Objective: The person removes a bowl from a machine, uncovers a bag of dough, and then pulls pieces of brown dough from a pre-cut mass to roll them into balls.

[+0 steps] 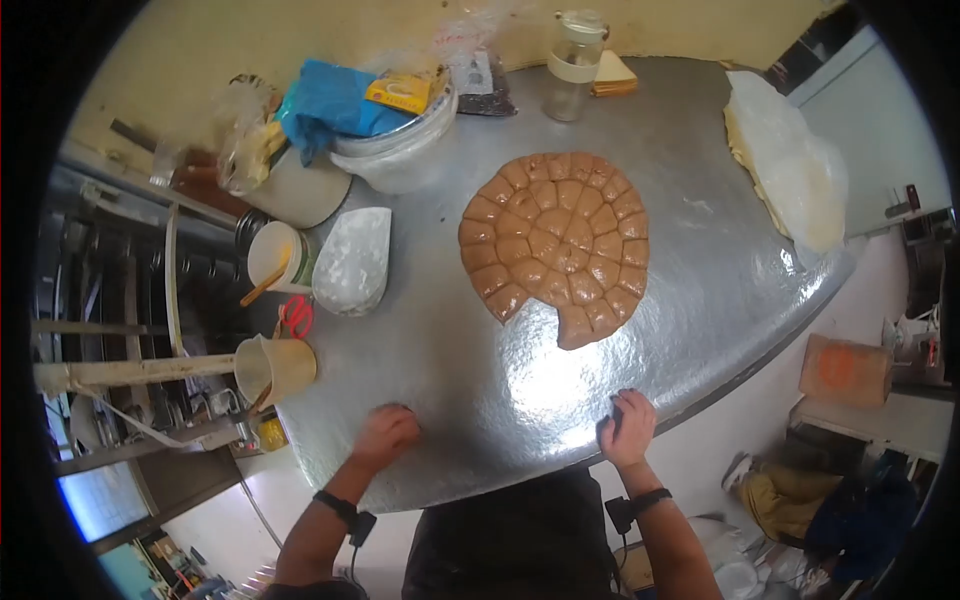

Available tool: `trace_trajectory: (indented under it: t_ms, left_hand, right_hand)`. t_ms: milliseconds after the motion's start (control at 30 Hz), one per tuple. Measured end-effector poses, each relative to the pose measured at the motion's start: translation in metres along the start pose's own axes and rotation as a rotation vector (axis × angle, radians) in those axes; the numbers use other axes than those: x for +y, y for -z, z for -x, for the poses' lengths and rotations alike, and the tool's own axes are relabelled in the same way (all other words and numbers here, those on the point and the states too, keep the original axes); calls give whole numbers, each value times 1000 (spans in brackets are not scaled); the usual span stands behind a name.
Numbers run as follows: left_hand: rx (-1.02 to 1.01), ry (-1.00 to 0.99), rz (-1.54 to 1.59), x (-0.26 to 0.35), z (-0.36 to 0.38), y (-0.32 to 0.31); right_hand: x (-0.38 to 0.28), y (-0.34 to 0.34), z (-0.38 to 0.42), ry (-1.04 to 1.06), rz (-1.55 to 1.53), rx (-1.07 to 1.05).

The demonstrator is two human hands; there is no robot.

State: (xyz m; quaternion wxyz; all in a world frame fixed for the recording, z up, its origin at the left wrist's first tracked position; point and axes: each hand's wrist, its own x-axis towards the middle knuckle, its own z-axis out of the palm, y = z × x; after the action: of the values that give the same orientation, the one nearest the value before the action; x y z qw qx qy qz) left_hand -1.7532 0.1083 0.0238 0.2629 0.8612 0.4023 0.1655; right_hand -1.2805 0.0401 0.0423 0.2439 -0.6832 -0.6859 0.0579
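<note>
My left hand (pixel 388 437) is over the near left part of the steel table (pixel 420 350), its fingers curled in and slightly blurred. My right hand (pixel 629 427) is by the table's front edge, also with curled fingers and the thumb towards the left. What either hand may hold is hidden. Beyond them lies a round patch of brown, glossy dough pieces (pixel 560 235), packed side by side in rings. A notch breaks the patch at its near side. Both hands are apart from the dough.
On the left stand a beige jug (pixel 275 370), red-handled scissors (pixel 296 316), a tub (pixel 278 255) and a floury scoop (pixel 352 262). A white bucket (pixel 395 160) and glass bottle (pixel 575 70) are at the back. Plastic-covered dough (pixel 795 160) lies far right. A person's legs (pixel 790 500) show lower right.
</note>
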Motion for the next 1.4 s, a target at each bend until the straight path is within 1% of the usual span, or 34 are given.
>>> trace_trajectory:
  t_ms: [33, 67, 133, 167, 200, 267, 300, 367, 400, 433, 467, 500, 533, 567, 633, 667, 700, 733, 767, 833, 867, 933, 967, 1033, 1067, 1133, 1167, 1200, 1267, 1300, 1333, 1367, 1400]
  left_hand:
    - [-124, -6, -80, -12, -1, 2]
    - [-128, -8, -75, -6, -19, -2]
    - [349, 306, -167, 28, -72, -18]
    - [340, 385, -107, 41, -80, -28]
    - [324, 389, -106, 56, -76, -39]
    - [58, 225, 77, 81, -52, -52]
    - [48, 226, 77, 71, -35, -48]
    - [-154, 54, 106, 30, 2, -28]
    - [-198, 167, -23, 16, 0, -8]
    - [-239, 278, -155, 5, -18, 13]
    - [-241, 275, -155, 10, -49, 16]
    - [123, 323, -165, 25, -85, 8]
    - [486, 370, -170, 39, -102, -3]
    - [482, 380, -170, 50, -99, -14]
    - [286, 333, -111, 65, -76, -30]
    - [288, 332, -122, 62, -51, -30]
    - [105, 174, -36, 52, -16, -27]
    - [-77, 13, 51, 40, 4, -19]
    - [-78, 7, 49, 28, 1, 0]
    - [-472, 749, -165, 10, -29, 36]
    - [-480, 742, -162, 5, -45, 27]
    - [460, 469, -340, 11, -72, -6]
    - [456, 469, -341, 26, -76, -14]
    - [159, 368, -333, 59, -60, -20]
    - [156, 367, -342, 58, -35, -19]
    - [-59, 196, -3, 27, 20, -12]
    - [-135, 208, -22, 2, 30, 2]
    - [-185, 114, -129, -16, 20, 22]
    - [86, 273, -130, -13, -28, 28]
    - [80, 272, -123, -1, -61, 21]
    - [192, 278, -115, 18, -99, 7]
    - [307, 285, -107, 31, -120, -4]
    - [308, 286, -102, 37, -117, -14]
  right_hand:
    - [1, -1, 0, 1, -15, 8]
    - [1, 0, -1, -4, -12, 5]
    - [0, 1, 0, 11, -5, 22]
    - [0, 2, 1, -4, -3, 15]
    - [1, 2, 0, 0, -8, 12]
    - [-1, 0, -1, 0, -27, 4]
    - [-2, 1, -2, 2, -23, 4]
    - [0, 1, -1, 2, -11, -5]
    - [1, 2, 1, 0, -8, -8]
    - [2, 1, 0, 2, -4, -10]
    - [2, -1, 1, 1, -2, -13]
    - [1, -1, 1, -5, -3, -17]
    - [0, 0, -1, -5, -9, -4]
    - [-1, 1, -1, 1, -17, 8]
    - [0, 1, 2, 4, -18, -5]
    - [2, -1, 1, 0, -11, 0]
    - [2, -1, 1, -2, -16, -9]
    - [2, -2, 1, -5, -17, 0]
    - [3, -2, 1, 3, -28, -5]
    - [5, -1, 2, 2, -30, -11]
    - [3, -2, 1, 5, -22, 1]
    - [4, -1, 0, 5, -15, 8]
    - [6, -1, -1, 13, -14, 17]
    - [2, -2, 3, 14, -29, 19]
    - [3, -1, 2, 12, -37, 14]
    - [4, -2, 1, 5, -41, 20]
    - [6, -3, 1, 9, -54, 12]
    - [6, -4, 3, 10, -65, 4]
    - [2, -1, 2, -9, -39, 8]
    - [1, -1, 1, -13, -21, 11]
    - [0, -1, 2, -18, -17, 7]
    - [0, -1, 2, -23, -21, 5]
    - [1, -1, 1, -23, -25, 3]
